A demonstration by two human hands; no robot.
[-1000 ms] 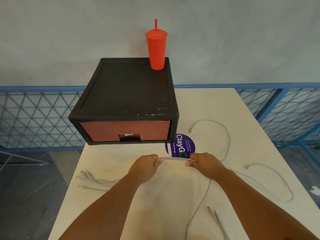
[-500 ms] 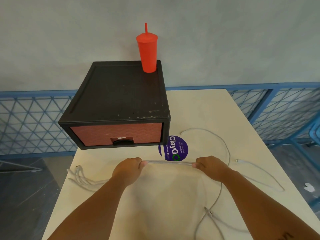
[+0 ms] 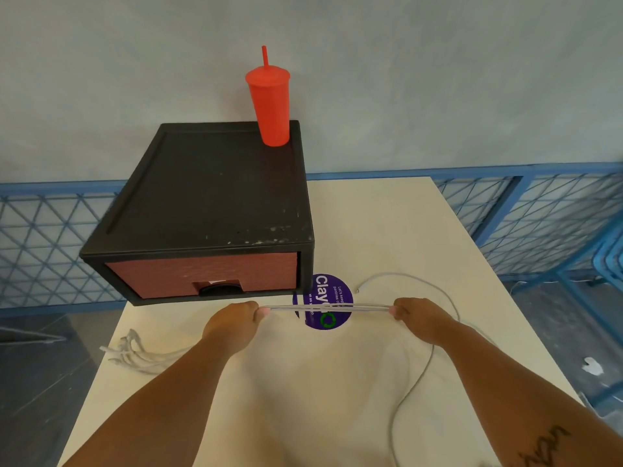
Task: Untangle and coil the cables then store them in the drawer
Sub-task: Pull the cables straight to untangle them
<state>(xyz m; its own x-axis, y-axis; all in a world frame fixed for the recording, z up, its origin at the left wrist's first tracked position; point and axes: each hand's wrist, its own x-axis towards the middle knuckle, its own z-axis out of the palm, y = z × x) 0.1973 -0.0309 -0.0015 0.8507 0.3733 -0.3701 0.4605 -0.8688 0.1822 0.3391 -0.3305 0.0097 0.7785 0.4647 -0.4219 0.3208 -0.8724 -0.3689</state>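
Note:
My left hand [image 3: 234, 321] and my right hand [image 3: 417, 317] each pinch one end of a doubled stretch of grey cable [image 3: 323, 308], held taut and level above the table [image 3: 337, 399]. The rest of this cable [image 3: 428, 362] loops behind my right hand and trails down toward the near edge. A bundle of white cables [image 3: 135, 355] lies by the table's left edge, partly hidden by my left forearm. The black drawer unit [image 3: 215, 203] stands at the far left; its red drawer front [image 3: 202, 274] is closed.
A red tumbler with a straw [image 3: 269, 102] stands on the drawer unit's back right corner. A round purple sticker [image 3: 325, 301] lies on the table under the stretched cable. Blue mesh railing [image 3: 539, 224] runs behind and right of the table.
My hands have drawn apart, lengthening the taut doubled stretch of cable between them. The view has shifted, and the loose cable on the right has been pulled in closer.

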